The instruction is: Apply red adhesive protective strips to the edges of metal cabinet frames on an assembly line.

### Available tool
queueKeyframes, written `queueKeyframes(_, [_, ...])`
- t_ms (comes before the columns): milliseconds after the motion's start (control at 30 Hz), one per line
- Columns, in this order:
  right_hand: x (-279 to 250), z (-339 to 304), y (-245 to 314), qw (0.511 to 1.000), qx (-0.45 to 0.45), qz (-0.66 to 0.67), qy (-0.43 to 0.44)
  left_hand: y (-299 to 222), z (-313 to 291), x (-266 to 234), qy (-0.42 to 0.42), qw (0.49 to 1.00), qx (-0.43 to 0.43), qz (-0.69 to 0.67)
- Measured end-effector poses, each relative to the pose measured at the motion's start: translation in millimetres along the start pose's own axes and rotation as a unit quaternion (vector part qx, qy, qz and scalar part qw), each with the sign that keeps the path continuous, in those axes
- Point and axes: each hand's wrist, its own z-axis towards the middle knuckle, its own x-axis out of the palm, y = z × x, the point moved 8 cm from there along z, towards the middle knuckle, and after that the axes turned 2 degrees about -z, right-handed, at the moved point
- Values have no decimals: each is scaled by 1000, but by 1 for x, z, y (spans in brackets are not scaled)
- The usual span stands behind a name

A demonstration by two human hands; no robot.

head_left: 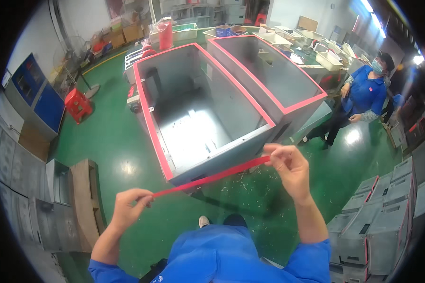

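Note:
A strip of red tape (212,178) is stretched between my hands, just in front of a grey metal box. My left hand (131,203) pinches its left end, and my right hand (289,169) grips the right end between thumb and fingers. The open-topped metal box (231,154) has red tape along its left, far and right rims; its near rim shows bare metal. The strip hangs close to that near rim, lower at the left than at the right. Beside it on the right stands a second metal box (269,78) with red tape around its rim.
Grey metal boxes (380,226) are stacked at the lower right, and more stand at the left by a wooden pallet (87,203). A person in blue (366,92) stands at the right. Behind the boxes is a cluttered workbench with white trays (328,61). A red stool (77,104) stands far left.

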Motion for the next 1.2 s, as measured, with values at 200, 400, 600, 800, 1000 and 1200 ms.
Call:
queueKeyframes(200, [-24,45,7,999,18,-31,1,-16,37,-15,-75,993,-24,-83])
queueKeyframes(400, [-43,94,-7,997,58,-18,51,-7,68,-6,-136,982,-21,-130])
queueKeyframes(600, [-52,122,-43,974,135,-52,175,-12,68,7,-193,963,-120,-144])
queueKeyframes(800, [-53,135,-64,943,129,-158,264,-18,55,17,-225,955,-140,-137])
queueKeyframes(1000, [-45,139,-76,917,194,-146,318,-13,44,21,-241,933,-200,-176])
queueKeyframes(1200, [-42,149,-84,869,185,-240,391,-7,38,27,-195,939,-246,-142])
